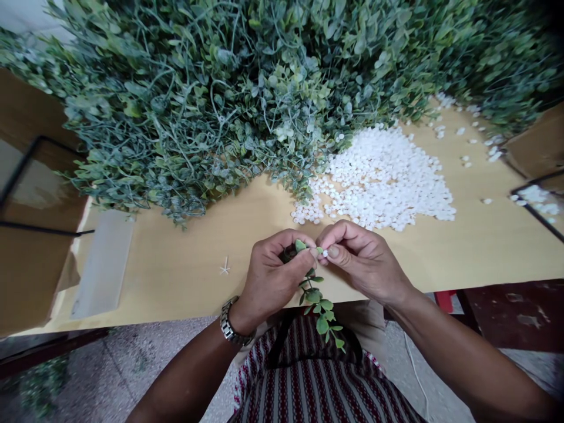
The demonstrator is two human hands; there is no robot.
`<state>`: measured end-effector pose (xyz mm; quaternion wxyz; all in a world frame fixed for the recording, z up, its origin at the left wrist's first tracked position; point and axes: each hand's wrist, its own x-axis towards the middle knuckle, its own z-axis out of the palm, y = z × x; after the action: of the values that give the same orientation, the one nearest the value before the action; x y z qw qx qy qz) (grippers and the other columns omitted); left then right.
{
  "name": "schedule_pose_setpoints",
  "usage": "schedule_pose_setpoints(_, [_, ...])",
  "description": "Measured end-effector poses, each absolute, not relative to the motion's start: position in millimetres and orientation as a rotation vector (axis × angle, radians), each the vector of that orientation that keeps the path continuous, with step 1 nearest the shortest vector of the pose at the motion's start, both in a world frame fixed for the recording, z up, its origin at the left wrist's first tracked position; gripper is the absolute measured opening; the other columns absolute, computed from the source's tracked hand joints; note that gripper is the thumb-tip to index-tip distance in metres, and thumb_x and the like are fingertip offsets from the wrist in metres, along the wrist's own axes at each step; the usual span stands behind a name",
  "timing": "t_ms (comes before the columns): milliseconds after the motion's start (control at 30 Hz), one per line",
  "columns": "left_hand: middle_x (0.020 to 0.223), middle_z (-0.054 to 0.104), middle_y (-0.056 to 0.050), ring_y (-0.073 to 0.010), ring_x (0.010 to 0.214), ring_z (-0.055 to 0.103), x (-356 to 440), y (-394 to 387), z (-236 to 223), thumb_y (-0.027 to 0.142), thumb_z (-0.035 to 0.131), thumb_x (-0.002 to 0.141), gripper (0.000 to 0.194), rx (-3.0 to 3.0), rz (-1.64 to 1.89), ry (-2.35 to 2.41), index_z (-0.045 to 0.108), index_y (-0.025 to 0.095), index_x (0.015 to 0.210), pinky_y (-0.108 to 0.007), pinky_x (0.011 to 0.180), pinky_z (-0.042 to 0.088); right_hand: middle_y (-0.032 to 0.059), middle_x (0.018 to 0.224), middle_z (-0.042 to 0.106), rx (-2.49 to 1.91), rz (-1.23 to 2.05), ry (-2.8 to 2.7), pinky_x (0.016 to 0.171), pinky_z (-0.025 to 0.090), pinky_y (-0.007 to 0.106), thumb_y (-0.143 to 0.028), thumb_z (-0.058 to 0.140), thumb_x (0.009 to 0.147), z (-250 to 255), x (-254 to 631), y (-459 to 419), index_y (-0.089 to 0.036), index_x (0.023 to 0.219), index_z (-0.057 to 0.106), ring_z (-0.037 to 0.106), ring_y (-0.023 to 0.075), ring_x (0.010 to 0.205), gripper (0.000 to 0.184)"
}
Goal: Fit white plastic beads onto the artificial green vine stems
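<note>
Between the thumb and forefinger of my left hand (279,270) is a sprig of artificial greenery (324,308), its leafy end hanging down past the table's front edge. My right hand (363,258) pinches a small white plastic bead-like piece (325,253) right beside the sprig's upper tip. The fingertips of both hands nearly meet. Whether the white piece is on the stem or only next to it, I cannot tell. Just beyond my hands lies a spread heap of the same small white pieces (388,179).
A large mass of artificial foliage (211,106) fills the table's far side. A translucent strip (106,258) and a small white star-shaped piece (225,267) lie on the left of the wooden table (176,282). Cardboard boxes with black wire frames stand at left (39,194) and right (540,141).
</note>
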<state>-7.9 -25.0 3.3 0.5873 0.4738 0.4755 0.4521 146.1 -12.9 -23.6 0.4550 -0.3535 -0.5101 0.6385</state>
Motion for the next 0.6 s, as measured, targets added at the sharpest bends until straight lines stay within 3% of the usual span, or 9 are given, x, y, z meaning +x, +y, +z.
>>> schedule_pose_setpoints(600, [0.057,0.06,0.001,-0.008,0.052,0.051,-7.8,-26.1,0.2,0.017,0.062,0.074,0.007,1.217,1.062,1.142,0.063,0.015,0.068,-0.019,0.051,0.043,0.0003,0.066,0.059,-0.933,1.49,-1.357,0.055,0.041,0.026,-0.035,0.066,0.079,-22.6,146.6,-11.5,-0.019,0.075,0.06,0.053,0.0116,0.059,0.018])
